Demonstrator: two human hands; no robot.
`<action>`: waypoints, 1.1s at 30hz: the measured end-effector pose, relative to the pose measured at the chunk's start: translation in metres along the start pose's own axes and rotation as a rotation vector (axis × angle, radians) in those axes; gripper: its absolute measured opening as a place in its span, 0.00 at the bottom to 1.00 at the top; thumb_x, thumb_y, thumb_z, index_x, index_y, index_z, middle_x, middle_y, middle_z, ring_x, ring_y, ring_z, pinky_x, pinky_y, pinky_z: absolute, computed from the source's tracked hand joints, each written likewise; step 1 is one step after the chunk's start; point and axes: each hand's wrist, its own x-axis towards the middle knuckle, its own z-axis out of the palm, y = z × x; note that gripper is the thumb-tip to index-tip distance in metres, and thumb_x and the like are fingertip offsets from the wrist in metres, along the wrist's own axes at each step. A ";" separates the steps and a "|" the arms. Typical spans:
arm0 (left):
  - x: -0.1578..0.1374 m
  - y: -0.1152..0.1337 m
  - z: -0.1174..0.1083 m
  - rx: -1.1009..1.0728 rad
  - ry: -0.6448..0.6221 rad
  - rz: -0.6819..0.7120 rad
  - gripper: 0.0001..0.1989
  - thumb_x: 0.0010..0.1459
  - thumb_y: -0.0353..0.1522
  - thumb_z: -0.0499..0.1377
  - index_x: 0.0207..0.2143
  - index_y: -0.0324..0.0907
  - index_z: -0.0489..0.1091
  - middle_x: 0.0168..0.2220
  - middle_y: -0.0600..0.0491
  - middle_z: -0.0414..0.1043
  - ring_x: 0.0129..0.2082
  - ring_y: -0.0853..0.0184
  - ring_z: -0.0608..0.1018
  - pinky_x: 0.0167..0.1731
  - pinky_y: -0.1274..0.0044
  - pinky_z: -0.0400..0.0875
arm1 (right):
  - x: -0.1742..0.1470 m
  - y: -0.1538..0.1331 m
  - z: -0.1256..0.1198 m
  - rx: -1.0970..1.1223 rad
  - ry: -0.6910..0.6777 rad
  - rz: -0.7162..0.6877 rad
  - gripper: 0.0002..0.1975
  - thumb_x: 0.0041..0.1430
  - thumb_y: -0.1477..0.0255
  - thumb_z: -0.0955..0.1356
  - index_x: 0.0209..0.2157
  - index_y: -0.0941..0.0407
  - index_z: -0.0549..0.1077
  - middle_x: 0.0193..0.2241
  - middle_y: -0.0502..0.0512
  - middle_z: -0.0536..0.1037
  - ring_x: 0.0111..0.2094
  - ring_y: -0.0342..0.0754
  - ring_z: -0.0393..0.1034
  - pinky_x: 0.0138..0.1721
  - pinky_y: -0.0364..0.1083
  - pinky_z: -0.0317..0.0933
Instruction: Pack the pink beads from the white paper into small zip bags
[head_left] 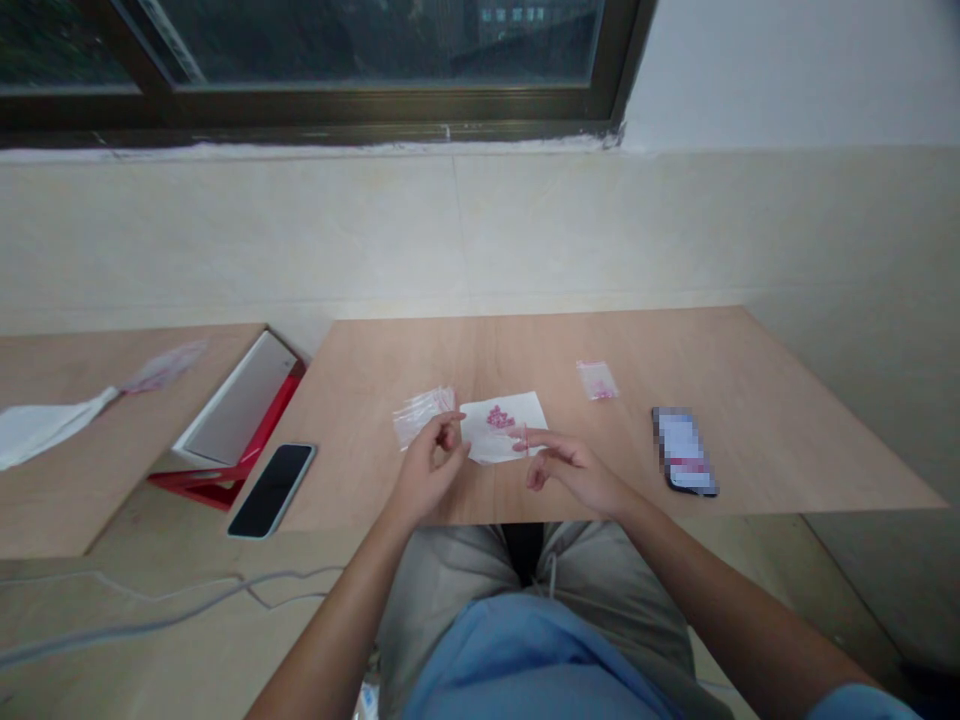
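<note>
On a white sheet of paper [534, 408] lies a cluster of small pink pieces [500, 417], too small to name. My left hand [435, 460] is at the paper's left edge, its thumb and forefinger apart and nothing visible between them. Just behind it, a pile of clear plastic zip bags [421, 412] lies partly covered by that hand. My right hand [566, 465] reaches over the paper's right side, forefinger stretched out toward the pink pieces and the other fingers loosely bent. A pinkish trace shows at its fingertip, too small to make out.
A small clear bag with pink pieces [598, 381] lies at the back right. One phone [685, 452] with a lit screen sits to the right, a dark phone [272, 490] at the front left edge. A red and white box [240, 410] stands between the two tables.
</note>
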 end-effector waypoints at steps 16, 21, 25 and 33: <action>0.006 -0.018 0.008 -0.386 0.004 -0.282 0.14 0.60 0.42 0.62 0.32 0.39 0.72 0.30 0.53 0.72 0.32 0.68 0.73 0.36 0.76 0.69 | 0.001 0.004 0.013 -0.113 0.095 0.038 0.13 0.62 0.60 0.71 0.38 0.56 0.79 0.60 0.63 0.71 0.28 0.41 0.74 0.30 0.44 0.71; 0.004 -0.014 0.012 -0.443 0.059 -0.285 0.13 0.59 0.41 0.63 0.33 0.40 0.71 0.31 0.54 0.71 0.32 0.69 0.74 0.36 0.77 0.70 | 0.006 0.003 0.016 -0.115 0.208 0.061 0.16 0.59 0.57 0.72 0.35 0.56 0.80 0.57 0.63 0.73 0.25 0.41 0.72 0.26 0.44 0.71; 0.004 -0.010 0.012 -0.470 0.075 -0.314 0.14 0.59 0.42 0.63 0.36 0.40 0.71 0.34 0.54 0.72 0.34 0.68 0.74 0.36 0.76 0.72 | 0.005 0.006 0.015 -0.117 0.204 0.056 0.15 0.59 0.57 0.72 0.35 0.56 0.81 0.56 0.62 0.75 0.25 0.41 0.72 0.27 0.45 0.70; 0.004 -0.016 0.014 -0.418 0.062 -0.310 0.14 0.59 0.42 0.63 0.36 0.39 0.71 0.31 0.54 0.71 0.30 0.69 0.72 0.32 0.78 0.69 | 0.004 0.011 0.016 -0.162 0.256 0.028 0.16 0.59 0.57 0.72 0.38 0.56 0.81 0.49 0.60 0.78 0.24 0.40 0.70 0.27 0.45 0.71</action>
